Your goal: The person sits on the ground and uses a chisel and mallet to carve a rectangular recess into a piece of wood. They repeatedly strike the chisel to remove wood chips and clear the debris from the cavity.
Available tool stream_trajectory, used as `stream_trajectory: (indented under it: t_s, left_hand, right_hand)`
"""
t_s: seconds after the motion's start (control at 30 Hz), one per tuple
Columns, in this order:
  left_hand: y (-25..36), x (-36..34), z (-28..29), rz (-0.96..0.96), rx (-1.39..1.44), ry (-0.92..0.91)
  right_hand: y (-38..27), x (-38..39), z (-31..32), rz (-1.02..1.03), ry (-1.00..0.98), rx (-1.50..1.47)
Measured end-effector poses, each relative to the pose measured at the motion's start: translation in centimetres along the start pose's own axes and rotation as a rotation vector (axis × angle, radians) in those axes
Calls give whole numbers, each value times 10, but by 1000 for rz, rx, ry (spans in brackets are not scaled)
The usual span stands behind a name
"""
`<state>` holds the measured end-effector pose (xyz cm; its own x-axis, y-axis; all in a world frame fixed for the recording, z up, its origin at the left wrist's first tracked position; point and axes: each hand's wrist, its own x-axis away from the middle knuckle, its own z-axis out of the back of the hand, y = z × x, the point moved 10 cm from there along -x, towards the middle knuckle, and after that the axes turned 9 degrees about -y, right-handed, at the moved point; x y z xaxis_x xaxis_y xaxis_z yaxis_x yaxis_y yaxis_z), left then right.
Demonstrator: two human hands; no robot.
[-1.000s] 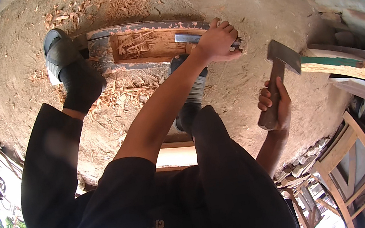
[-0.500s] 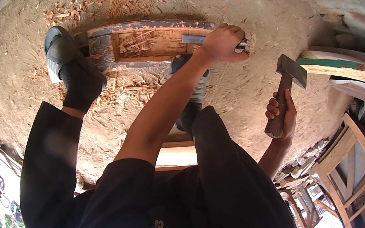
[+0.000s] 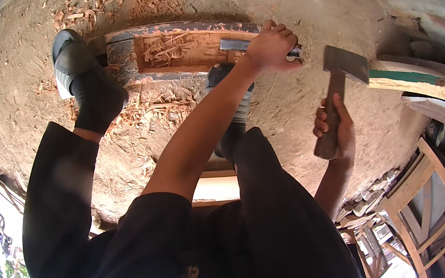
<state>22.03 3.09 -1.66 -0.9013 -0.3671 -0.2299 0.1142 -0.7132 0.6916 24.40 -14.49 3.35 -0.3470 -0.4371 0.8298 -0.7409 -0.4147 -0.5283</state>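
My left hand [image 3: 273,48] is closed around a chisel, whose flat grey blade [image 3: 234,44] points left into the hollowed middle of a wooden piece [image 3: 123,59]. Dark worn paint covers the wood's outer faces, and bare reddish wood and loose chips show in the hollow. The chisel's handle is mostly hidden in the fist; its end shows at the right. In my right hand [image 3: 340,127] is a hatchet [image 3: 345,65] with a broad dark metal head and a thick wooden handle, raised to the right of the chisel and apart from it.
My sandalled feet, the left [image 3: 76,66] and the right [image 3: 230,94], are against the wood's left end and near edge. Wood shavings [image 3: 157,105] litter the dirt floor. Planks, one with a green stripe [image 3: 397,78], and a wooden frame [image 3: 414,191] are at the right.
The hatchet has tilted and turned, so its broad side now shows, and my right hand has shifted slightly up and left. My left hand stays on the chisel, its fingers slightly shifted.
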Motion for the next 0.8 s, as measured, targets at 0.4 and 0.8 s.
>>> stream_trajectory:
  t_s: [0.4,0.8]
  left_hand:
    - [-12,12,-20,-40,-198,-122]
    - [-7,-2,-1,77,5,-48]
  right_hand:
    - [29,4,-23,-82,-42,165]
    - [42,10,45,-27,119,-194]
